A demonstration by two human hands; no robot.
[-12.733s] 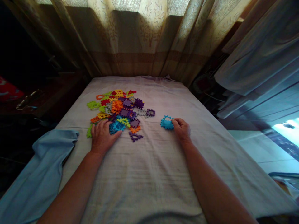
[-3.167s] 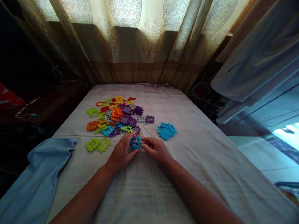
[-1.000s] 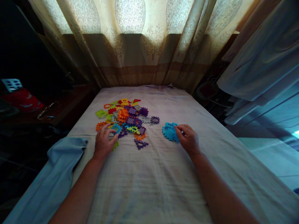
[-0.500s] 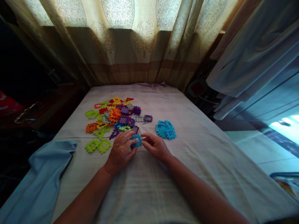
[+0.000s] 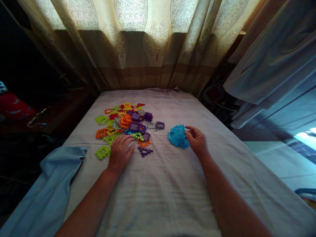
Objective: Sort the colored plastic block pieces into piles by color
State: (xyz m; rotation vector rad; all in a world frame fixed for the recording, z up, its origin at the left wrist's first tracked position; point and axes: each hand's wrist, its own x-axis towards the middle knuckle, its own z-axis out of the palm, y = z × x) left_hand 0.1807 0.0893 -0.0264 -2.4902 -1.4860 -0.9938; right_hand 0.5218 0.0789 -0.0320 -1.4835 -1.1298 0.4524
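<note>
My right hand (image 5: 197,141) pinches a blue toothed plastic building piece (image 5: 182,129) between thumb and fingertips, on top of a small stack of blue pieces (image 5: 176,140). My left hand (image 5: 120,152) lies with its fingers stretched out at the near edge of a mixed heap of toothed pieces (image 5: 134,126). It partly covers a green square piece (image 5: 102,152). Just right of that hand, a purple triangular piece (image 5: 145,151) lies on the cloth, close to an orange piece (image 5: 144,143).
A pale sheet (image 5: 163,194) covers the table or bed. Light blue fabric (image 5: 59,171) hangs over its left edge. Curtains (image 5: 153,52) stand behind, and white garments (image 5: 266,69) hang at the right.
My right hand has carried the blue piece rightward onto the blue stack. My left hand has let go of it and moved slightly left. The purple triangle now lies nearer and further right.
</note>
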